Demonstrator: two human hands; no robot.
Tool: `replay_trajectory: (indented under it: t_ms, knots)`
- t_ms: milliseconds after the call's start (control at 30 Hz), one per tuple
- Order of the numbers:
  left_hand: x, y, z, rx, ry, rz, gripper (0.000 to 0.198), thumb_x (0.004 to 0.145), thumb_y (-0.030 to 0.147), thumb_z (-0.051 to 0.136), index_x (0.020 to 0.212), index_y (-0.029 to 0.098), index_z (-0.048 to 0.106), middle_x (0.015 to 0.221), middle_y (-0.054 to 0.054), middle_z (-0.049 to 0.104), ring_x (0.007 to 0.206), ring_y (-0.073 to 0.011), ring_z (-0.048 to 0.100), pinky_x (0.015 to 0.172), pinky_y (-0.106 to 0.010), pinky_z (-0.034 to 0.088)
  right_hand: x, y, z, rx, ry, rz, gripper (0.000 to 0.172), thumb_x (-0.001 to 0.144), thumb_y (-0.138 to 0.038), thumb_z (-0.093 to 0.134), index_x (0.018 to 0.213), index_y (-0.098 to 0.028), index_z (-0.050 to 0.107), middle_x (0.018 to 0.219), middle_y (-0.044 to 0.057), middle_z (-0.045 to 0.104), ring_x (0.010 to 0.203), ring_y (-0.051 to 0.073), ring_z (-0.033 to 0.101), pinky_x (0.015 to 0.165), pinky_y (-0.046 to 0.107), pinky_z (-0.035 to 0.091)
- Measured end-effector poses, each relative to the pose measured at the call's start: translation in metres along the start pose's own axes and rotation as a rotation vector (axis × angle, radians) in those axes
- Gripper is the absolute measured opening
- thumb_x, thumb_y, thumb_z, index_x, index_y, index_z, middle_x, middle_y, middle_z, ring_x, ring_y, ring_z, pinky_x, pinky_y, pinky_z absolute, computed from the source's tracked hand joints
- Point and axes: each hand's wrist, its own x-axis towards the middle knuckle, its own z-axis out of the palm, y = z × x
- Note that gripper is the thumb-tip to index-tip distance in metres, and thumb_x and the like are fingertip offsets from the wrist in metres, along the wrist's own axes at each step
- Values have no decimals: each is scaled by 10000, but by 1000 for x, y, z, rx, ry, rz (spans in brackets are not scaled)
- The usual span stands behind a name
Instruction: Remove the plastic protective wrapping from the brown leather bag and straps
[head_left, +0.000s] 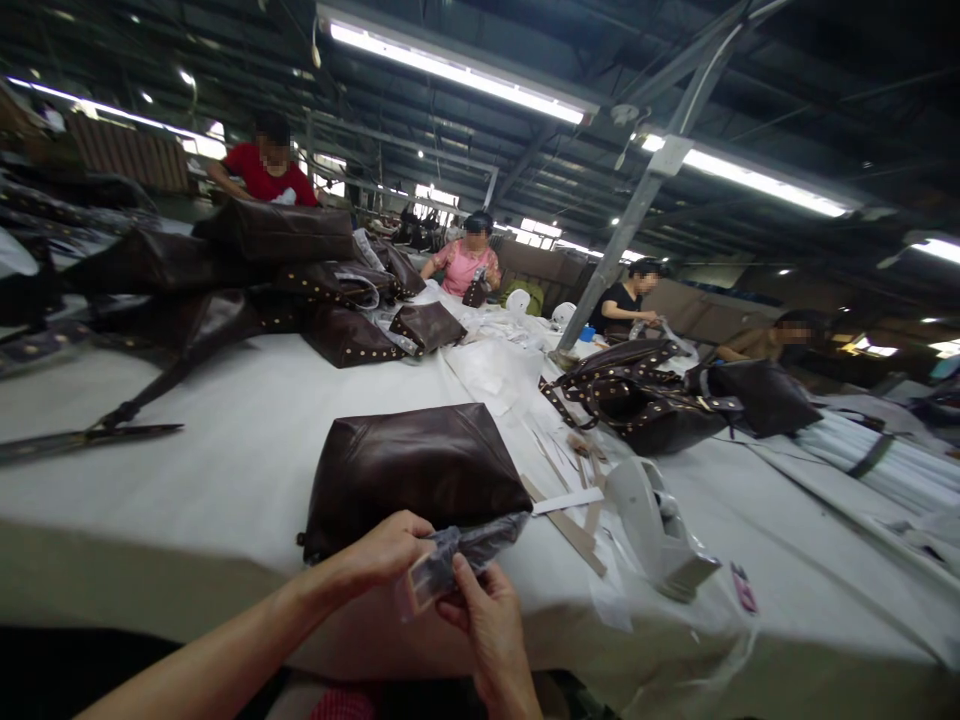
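Observation:
A dark brown leather bag lies on the white-covered table right in front of me. Along its near edge runs a strip of grey, crinkled plastic wrapping, which ends in a clear, pale-edged part. My left hand is closed on the left side of this wrapping, close to the bag's near edge. From below right, my right hand pinches the same wrapping between thumb and fingers. What the wrapping covers I cannot make out.
More brown studded bags are heaped at the back left; others lie to the right. Scissors rest at far left. A white tape dispenser stands right, beside cardboard strips. Several co-workers sit across the table.

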Motion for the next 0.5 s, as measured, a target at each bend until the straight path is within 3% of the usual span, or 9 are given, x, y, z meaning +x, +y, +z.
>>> replay_trajectory:
  t_ms: [167,333,500]
  knots:
    - [-6,4,2,201,22,71,338,747,467,447,613,164,516,581,24,449,563,-128,416,498,-236,288,1,6,0,-15,-16,-31,565,585,-541,792,943,-129,644,803,57,722,615,162,675,507,231,544]
    - [-16,6,6,531,56,204,183,752,340,506,713,170,561,734,-10,579,665,-156,495,569,-239,339,1,9,-1,-19,-6,-43,563,579,-564,785,900,-123,645,725,44,706,568,141,653,502,225,539]
    - [-15,0,11,679,89,260,243,841,372,407,767,187,547,823,-47,602,750,-192,534,693,-286,386,-2,5,5,-38,33,-49,617,548,-629,765,878,-121,648,686,31,683,528,108,613,461,196,514]
